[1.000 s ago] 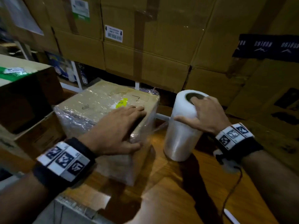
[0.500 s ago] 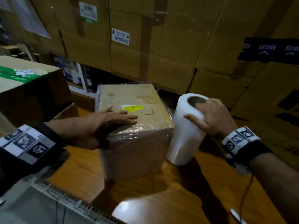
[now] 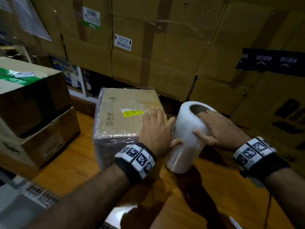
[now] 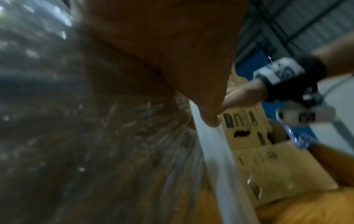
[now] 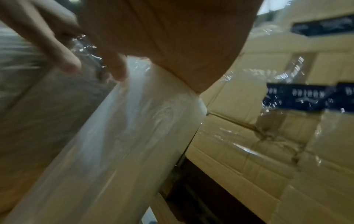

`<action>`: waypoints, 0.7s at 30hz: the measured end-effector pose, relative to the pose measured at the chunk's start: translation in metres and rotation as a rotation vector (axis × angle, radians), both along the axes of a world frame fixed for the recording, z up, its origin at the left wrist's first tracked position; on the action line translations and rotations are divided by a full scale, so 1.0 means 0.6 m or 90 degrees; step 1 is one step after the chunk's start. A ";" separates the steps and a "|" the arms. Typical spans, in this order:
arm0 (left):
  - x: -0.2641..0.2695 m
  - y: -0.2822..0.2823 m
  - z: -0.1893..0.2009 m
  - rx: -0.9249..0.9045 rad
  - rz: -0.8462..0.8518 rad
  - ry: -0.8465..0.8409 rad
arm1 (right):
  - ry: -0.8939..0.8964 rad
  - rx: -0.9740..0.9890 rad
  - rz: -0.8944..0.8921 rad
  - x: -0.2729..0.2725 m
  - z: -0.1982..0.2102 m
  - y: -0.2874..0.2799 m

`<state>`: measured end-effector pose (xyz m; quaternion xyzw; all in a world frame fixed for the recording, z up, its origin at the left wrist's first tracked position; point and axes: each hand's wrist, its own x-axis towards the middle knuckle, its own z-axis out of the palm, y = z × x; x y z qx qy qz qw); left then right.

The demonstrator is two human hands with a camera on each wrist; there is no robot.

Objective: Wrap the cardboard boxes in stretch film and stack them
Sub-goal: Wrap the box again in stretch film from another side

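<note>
Brown cardboard under wrinkled clear film: from your head view, the wrapped box [image 3: 127, 116] sits on the wooden table [image 3: 206, 200], toward its far edge below the wall of stacked cartons [image 3: 165, 47], its long axis running away from you. The film roll [image 3: 184, 138] stands just right of the box, nearly upright, core opening up, top tipped slightly rightward. Your left hand [image 3: 156, 129] lies with straight fingers on the box's near right top corner, thumb touching the roll. Your right hand [image 3: 219, 128] curls over the roll's top rim, thumb on its side. Both hands are at the gap between box and roll; I judge the next pull of film turns on that gap.

From your left wrist, blurred, crinkled film on the box fills the left, and a taut white band of film runs down beside your thumb [image 4: 208, 119].

From your right wrist, your palm covers the roll's top; its long axis runs down-left, with your other hand's fingers [image 5: 69, 65] just beside it.
</note>
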<state>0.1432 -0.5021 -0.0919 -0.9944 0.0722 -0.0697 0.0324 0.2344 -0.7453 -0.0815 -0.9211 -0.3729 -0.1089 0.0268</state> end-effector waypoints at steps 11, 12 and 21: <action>-0.071 0.114 -0.011 -0.139 -0.089 -0.062 | -0.069 -0.046 -0.039 -0.001 -0.001 0.013; -0.074 0.118 -0.011 -0.128 -0.093 -0.055 | -0.092 -0.069 -0.038 -0.002 -0.002 0.004; -0.074 0.226 0.015 -0.044 -0.151 0.159 | -0.087 -0.025 -0.100 0.014 -0.003 0.034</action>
